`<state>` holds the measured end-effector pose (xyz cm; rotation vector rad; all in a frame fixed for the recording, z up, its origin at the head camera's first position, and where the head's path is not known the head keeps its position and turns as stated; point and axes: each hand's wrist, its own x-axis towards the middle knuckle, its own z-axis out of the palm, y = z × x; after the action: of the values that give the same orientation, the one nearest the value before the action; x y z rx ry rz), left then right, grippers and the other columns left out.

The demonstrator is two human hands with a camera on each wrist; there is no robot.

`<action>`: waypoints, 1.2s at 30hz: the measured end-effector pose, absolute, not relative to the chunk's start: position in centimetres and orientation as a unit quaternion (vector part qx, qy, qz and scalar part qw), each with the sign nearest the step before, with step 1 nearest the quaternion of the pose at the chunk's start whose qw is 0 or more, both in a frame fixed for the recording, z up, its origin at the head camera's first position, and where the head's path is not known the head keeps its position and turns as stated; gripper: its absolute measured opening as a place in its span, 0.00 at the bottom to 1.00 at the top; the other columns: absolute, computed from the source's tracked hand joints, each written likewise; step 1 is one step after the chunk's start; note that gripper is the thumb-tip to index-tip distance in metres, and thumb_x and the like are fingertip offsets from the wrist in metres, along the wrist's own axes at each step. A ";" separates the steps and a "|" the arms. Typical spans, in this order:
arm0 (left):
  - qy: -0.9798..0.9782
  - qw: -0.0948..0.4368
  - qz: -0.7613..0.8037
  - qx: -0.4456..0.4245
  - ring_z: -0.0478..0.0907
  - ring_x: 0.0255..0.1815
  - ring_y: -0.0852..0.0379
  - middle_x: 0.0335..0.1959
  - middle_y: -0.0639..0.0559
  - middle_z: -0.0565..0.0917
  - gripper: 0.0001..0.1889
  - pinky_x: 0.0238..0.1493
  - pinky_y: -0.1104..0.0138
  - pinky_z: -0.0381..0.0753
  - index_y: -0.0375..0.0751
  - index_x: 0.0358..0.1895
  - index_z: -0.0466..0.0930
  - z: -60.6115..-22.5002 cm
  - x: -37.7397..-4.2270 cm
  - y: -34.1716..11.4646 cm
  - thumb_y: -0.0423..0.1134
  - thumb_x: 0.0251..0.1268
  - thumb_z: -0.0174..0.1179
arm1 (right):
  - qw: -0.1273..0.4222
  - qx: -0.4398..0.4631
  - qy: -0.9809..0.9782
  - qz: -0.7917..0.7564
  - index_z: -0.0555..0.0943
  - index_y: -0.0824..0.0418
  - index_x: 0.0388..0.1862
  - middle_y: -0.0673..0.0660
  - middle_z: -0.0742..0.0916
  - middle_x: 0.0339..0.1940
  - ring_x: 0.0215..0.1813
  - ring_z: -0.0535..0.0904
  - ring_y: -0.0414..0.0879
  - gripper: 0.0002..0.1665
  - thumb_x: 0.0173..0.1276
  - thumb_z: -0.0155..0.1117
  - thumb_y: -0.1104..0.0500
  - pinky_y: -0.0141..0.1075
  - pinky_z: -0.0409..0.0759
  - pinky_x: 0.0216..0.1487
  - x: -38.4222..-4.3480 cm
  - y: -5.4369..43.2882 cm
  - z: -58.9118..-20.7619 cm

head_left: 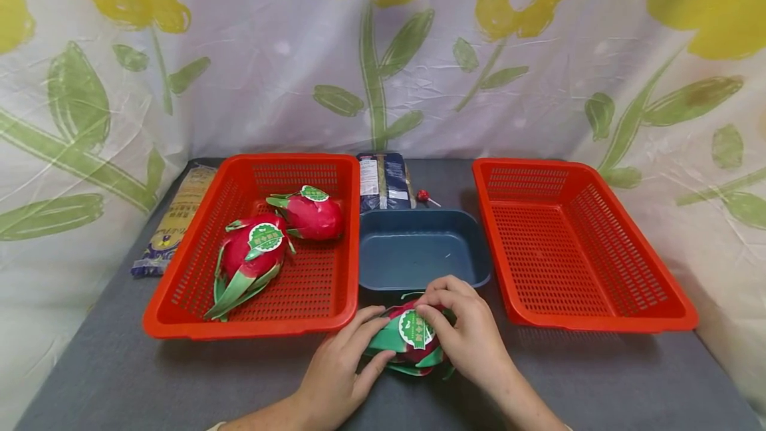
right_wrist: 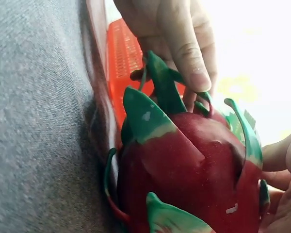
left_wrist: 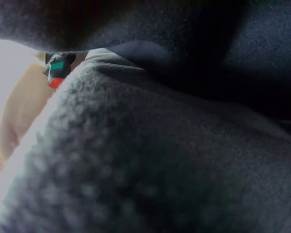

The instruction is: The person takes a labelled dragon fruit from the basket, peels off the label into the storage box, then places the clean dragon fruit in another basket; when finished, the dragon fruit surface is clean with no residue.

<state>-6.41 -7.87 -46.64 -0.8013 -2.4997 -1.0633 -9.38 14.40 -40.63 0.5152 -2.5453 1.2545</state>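
A red dragon fruit (head_left: 413, 338) with green scales and a round green-and-white sticker (head_left: 415, 329) lies on the grey cloth in front of me. My left hand (head_left: 341, 361) holds its left end, thumb on the near side and fingers on the far side. From the right, my right hand (head_left: 463, 328) grips the fruit with bent fingers beside the sticker. In the right wrist view the left thumb (right_wrist: 200, 80) is at the leaf tips of the dragon fruit (right_wrist: 184, 170), and the right hand (right_wrist: 286, 179) shows at the right edge. Dark cloth fills most of the left wrist view.
The left red basket (head_left: 251, 330) contains two dragon fruits (head_left: 254, 245). A blue-grey tub (head_left: 425, 251) stands between it and another red basket (head_left: 598, 321) at the right. Behind the tub are a dark packet (head_left: 385, 181) and a red lollipop (head_left: 423, 195). A yellowish packet (head_left: 176, 218) lies far left.
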 end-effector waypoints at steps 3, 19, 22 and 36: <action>-0.872 0.158 -0.370 -0.280 0.78 0.59 0.58 0.65 0.54 0.76 0.26 0.53 0.56 0.84 0.45 0.64 0.79 -46.7 -6.4 -7.9 0.43 0.64 0.73 | 0.128 0.188 -0.860 0.458 0.88 0.52 0.33 0.39 0.83 0.40 0.46 0.77 0.40 0.09 0.63 0.76 0.67 0.34 0.82 0.42 -9.2 14.4 -40.7; -0.868 0.140 -0.398 -0.263 0.77 0.59 0.57 0.64 0.53 0.77 0.25 0.56 0.56 0.83 0.45 0.64 0.79 -46.7 -6.6 -7.8 0.42 0.64 0.73 | 0.101 0.202 -0.777 0.588 0.87 0.59 0.43 0.49 0.86 0.42 0.46 0.81 0.49 0.05 0.71 0.68 0.65 0.37 0.86 0.45 -9.3 15.2 -37.1; -0.869 0.125 -0.406 -0.254 0.77 0.59 0.59 0.64 0.54 0.78 0.26 0.56 0.57 0.83 0.46 0.64 0.79 -46.6 -6.5 -7.8 0.42 0.64 0.73 | 0.095 0.181 -0.773 0.600 0.87 0.59 0.45 0.51 0.87 0.40 0.43 0.83 0.51 0.06 0.71 0.69 0.65 0.36 0.86 0.44 -9.8 15.2 -36.4; -0.861 0.103 -0.437 -0.239 0.76 0.57 0.60 0.61 0.58 0.77 0.23 0.56 0.59 0.82 0.48 0.61 0.80 -46.7 -6.5 -7.8 0.43 0.64 0.73 | 0.090 0.142 -0.782 0.600 0.87 0.59 0.47 0.53 0.89 0.36 0.37 0.84 0.50 0.11 0.67 0.75 0.58 0.38 0.85 0.42 -12.8 13.8 -34.1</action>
<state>-6.51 -7.80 -46.70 -0.7065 -2.5402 -1.2887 -12.79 13.80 -34.07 0.4212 -2.3270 1.7835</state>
